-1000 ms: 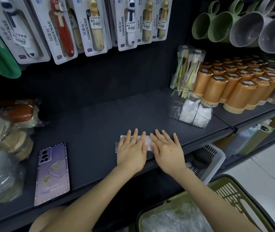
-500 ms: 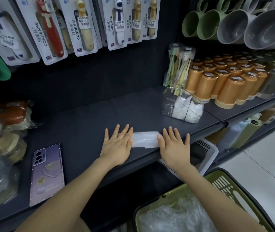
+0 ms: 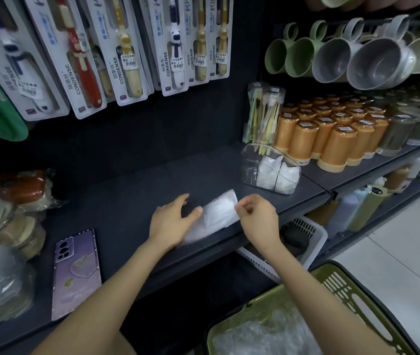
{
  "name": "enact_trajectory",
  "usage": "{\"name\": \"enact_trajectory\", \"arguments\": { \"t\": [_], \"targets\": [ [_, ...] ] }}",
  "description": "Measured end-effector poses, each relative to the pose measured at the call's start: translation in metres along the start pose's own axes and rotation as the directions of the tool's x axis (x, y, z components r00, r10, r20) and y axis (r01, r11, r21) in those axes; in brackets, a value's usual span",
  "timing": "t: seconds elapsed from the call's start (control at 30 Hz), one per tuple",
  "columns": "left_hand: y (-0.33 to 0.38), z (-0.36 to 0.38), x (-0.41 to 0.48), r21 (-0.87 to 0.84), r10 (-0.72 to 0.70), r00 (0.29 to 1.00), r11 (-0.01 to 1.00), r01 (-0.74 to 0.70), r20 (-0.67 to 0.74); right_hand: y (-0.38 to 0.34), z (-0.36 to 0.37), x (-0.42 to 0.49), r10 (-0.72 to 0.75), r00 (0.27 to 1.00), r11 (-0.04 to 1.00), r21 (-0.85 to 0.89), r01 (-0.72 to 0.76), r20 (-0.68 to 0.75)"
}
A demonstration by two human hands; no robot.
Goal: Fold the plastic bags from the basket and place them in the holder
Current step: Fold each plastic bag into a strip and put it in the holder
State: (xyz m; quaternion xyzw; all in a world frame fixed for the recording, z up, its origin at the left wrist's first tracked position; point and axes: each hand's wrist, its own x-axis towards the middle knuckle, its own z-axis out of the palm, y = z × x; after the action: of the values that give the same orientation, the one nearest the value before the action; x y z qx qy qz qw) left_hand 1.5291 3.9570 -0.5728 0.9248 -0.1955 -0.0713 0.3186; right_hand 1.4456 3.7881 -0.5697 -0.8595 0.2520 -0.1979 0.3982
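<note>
A folded strip of white plastic bag lies slanted on the dark shelf, its right end raised. My left hand rests on its left end, fingers spread and thumb pressing the strip. My right hand pinches the strip's right end with curled fingers. A clear holder stands behind to the right on the shelf, with folded white bags inside. The green basket sits low at the right, with crumpled clear bags in it.
A phone in a purple case lies on the shelf at left, beside wrapped goods. Orange canisters and a toothbrush pack stand behind the holder. A white crate sits under the shelf. Mugs and carded toothbrushes hang above.
My hands went from pressing flat on the strip to parting along it. Now the right hand pinches and lifts the right end, and the strip has swung to a slant.
</note>
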Motion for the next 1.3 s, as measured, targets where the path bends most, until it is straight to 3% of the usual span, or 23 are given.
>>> {"name": "enact_trajectory", "arguments": {
  "t": [0.07, 0.17, 0.27, 0.33, 0.4, 0.47, 0.6, 0.8, 0.9, 0.97, 1.03, 1.13, 1.23, 1.3],
  "targets": [
    [0.013, -0.005, 0.0, -0.033, 0.069, 0.989, 0.997, -0.065, 0.131, -0.007, -0.016, 0.003, -0.063, 0.993, 0.998, 0.01, 0.062, 0.096],
    [0.026, -0.008, 0.0, -0.32, 0.111, 0.94, 0.948, -0.001, 0.324, -0.017, -0.037, 0.013, -0.161, 0.962, 0.987, 0.067, 0.149, 0.222],
    [0.032, -0.009, -0.007, -0.477, 0.101, 0.93, 0.875, 0.087, 0.354, -0.025, -0.053, 0.02, -0.207, 0.941, 0.977, 0.105, 0.185, 0.269],
    [0.035, -0.009, -0.013, -0.591, 0.066, 0.945, 0.794, 0.145, 0.321, -0.026, -0.06, 0.018, -0.158, 0.942, 0.961, 0.264, 0.079, 0.295],
    [0.037, -0.008, -0.02, -0.673, 0.013, 0.951, 0.709, 0.21, 0.31, -0.023, -0.058, 0.008, -0.052, 0.923, 0.893, 0.432, -0.129, 0.382],
    [0.038, -0.005, -0.026, -0.73, -0.006, 0.949, 0.639, 0.245, 0.314, -0.017, -0.05, -0.007, 0.011, 0.878, 0.831, 0.484, -0.274, 0.478],
    [0.039, 0.001, -0.034, -0.798, -0.051, 0.939, 0.512, 0.317, 0.34, -0.012, -0.032, -0.026, 0.02, 0.872, 0.766, 0.552, -0.328, 0.49],
    [0.037, 0.001, -0.039, -0.822, -0.083, 0.925, 0.433, 0.368, 0.37, -0.013, -0.027, -0.031, -0.117, 0.924, 0.771, 0.62, -0.147, 0.364],
    [0.034, -0.006, -0.038, -0.84, -0.038, 0.893, 0.324, 0.436, 0.449, -0.011, -0.027, -0.029, -0.245, 0.937, 0.829, 0.555, 0.069, 0.249],
    [0.033, -0.014, -0.037, -0.821, -0.007, 0.852, 0.265, 0.507, 0.524, -0.006, -0.028, -0.026, -0.407, 0.903, 0.832, 0.464, 0.304, 0.138],
    [0.03, -0.019, -0.034, -0.785, 0.039, 0.823, 0.329, 0.525, 0.567, 0.0, -0.029, -0.024, -0.558, 0.826, 0.789, 0.357, 0.499, 0.079],
    [0.03, -0.022, -0.033, -0.745, 0.126, 0.817, 0.504, 0.436, 0.563, 0.007, -0.03, -0.019, -0.673, 0.737, 0.724, 0.263, 0.638, 0.063],
    [0.034, -0.021, -0.026, -0.692, 0.09, 0.856, 0.633, 0.346, 0.51, 0.013, -0.036, -0.014, -0.653, 0.751, 0.739, 0.302, 0.602, 0.102],
    [0.039, -0.02, -0.022, -0.641, 0.08, 0.903, 0.73, 0.236, 0.423, 0.014, -0.043, -0.011, -0.555, 0.811, 0.793, 0.412, 0.449, 0.183]
  ]
}}
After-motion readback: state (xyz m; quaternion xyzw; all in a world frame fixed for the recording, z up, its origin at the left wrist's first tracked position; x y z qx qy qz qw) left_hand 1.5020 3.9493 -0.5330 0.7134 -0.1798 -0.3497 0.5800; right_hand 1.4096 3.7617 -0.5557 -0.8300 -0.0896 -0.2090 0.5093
